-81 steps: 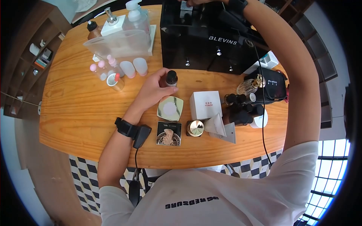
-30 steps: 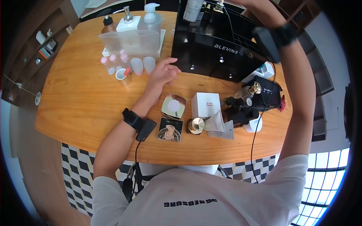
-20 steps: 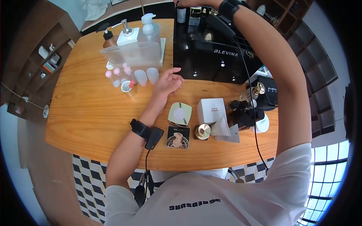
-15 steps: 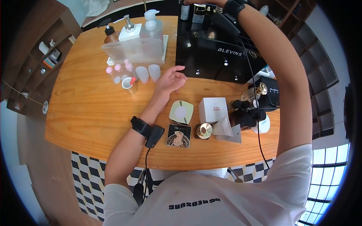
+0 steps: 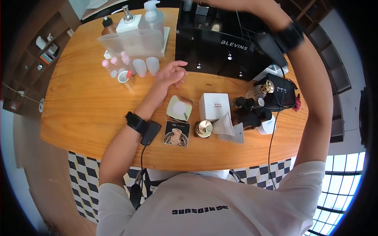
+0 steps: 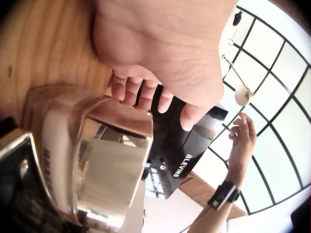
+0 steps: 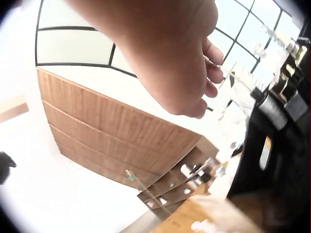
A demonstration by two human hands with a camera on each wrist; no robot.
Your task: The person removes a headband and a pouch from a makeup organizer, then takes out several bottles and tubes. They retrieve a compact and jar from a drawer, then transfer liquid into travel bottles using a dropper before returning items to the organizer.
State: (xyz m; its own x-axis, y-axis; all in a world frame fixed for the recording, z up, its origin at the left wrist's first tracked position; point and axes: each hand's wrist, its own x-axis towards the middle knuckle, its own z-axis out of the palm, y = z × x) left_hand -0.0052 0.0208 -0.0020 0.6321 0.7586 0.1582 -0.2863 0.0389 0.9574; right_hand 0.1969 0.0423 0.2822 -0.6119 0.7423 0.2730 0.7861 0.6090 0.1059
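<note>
While both arms reached over it, the wooden table (image 5: 78, 106) showed us a warm orange-brown grain and a curved near edge. Below it we saw a floor of black, white and cream tiles (image 5: 84, 177); brown shelves (image 5: 45, 51) stood off to the left, and a bright window (image 5: 340, 185) with dark bars glowed at the lower right.

At the table's far side stood the black cabinet (image 5: 204, 51), glossy enough to carry reflections, with BLEVINS in pale letters across its front and three small shiny knobs beneath. In the right wrist view we made out a dark-capped bottle (image 7: 273, 111) upright on its top, apart from the fingers.

Our left hand (image 5: 171, 74) was released, palm empty and fingers loosely bent, close to the cabinet's front; whether a fingertip touched it, we could not tell. Our right hand (image 5: 236, 4) was blurred and partly cut off above the cabinet, but both wrist views showed it empty, its fingers loosely curled.

Nearer us lay the pale green and gold compact (image 5: 179, 108), just beside the patterned case (image 5: 176, 133), with the white box (image 5: 214, 106) standing to their right.
</note>
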